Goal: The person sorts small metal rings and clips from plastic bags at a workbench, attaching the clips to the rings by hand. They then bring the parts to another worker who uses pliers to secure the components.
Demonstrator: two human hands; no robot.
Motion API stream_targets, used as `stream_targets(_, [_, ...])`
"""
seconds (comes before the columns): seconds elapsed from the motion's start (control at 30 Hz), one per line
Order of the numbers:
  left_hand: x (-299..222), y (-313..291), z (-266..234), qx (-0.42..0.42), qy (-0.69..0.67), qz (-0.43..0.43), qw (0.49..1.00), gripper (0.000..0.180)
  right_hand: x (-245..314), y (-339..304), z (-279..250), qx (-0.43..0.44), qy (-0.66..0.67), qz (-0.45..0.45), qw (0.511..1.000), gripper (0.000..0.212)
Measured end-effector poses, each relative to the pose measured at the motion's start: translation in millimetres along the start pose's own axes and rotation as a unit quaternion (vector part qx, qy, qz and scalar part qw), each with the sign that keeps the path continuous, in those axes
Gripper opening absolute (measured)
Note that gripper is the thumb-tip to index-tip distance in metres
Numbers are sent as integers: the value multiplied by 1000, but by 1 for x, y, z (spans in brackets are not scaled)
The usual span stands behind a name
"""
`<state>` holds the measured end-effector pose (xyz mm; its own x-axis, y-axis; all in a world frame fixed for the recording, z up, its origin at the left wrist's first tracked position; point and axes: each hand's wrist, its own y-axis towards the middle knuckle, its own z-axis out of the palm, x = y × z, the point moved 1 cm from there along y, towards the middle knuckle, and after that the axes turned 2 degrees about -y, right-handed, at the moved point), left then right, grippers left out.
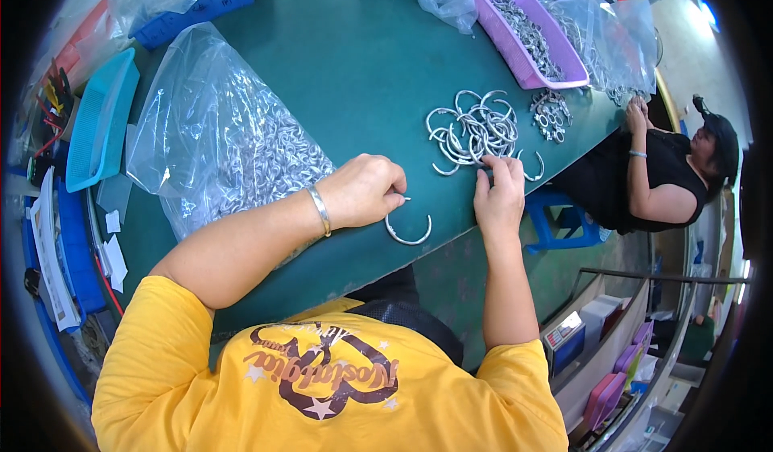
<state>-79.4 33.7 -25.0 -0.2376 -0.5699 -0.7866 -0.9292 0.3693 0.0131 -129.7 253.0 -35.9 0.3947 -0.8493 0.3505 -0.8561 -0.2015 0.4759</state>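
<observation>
My left hand (366, 192) is closed in a pinch above the green table, and a tiny silvery tip shows at its fingertips. What it holds is mostly hidden. Just below those fingertips is a C-shaped metal ring (408, 243); whether they grip its end I cannot tell. A loose pile of similar open metal rings (477, 130) lies to the right. My right hand (501, 194) reaches to the pile's near edge, thumb and forefinger apart, a fingertip touching a ring. Left of my left hand, a clear plastic bag (201, 82) spreads over many small silvery metal parts (278, 150).
A purple basket (576, 78) of metal parts stands at the far right, with small ring parts (551, 116) beside it. A turquoise basket (84, 158) is at the left edge. A co-worker (664, 158) sits on the right, near a blue stool (564, 227).
</observation>
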Motion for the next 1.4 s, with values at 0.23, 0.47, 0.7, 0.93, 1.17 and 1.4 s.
stream_targets(0.23, [0, 1, -2, -15, -35, 3, 999, 14, -13, 40, -18, -61, 24, -102, 993, 10])
stream_targets(0.47, [-1, 2, -6, -19, -52, -9, 998, 15, -12, 82, -27, -124, -31, -118, 985, 13])
stream_targets(0.7, [-1, 2, -7, -16, -67, -12, 998, 16, 2, 104, -25, -108, -82, -192, 972, 18])
stream_targets(0.93, [-2, 3, -8, -14, -83, -19, 996, 14, -10, 114, -39, 24, -328, -179, 927, 7])
stream_targets(1.17, [-5, 5, -11, 15, -180, -76, 981, 12, 1, 93, -44, 7, -196, -185, 963, 4])
stream_targets(1.4, [-1, 7, -10, 19, -399, -159, 903, 21, 35, 40, -37, -83, 142, -194, 967, 15])
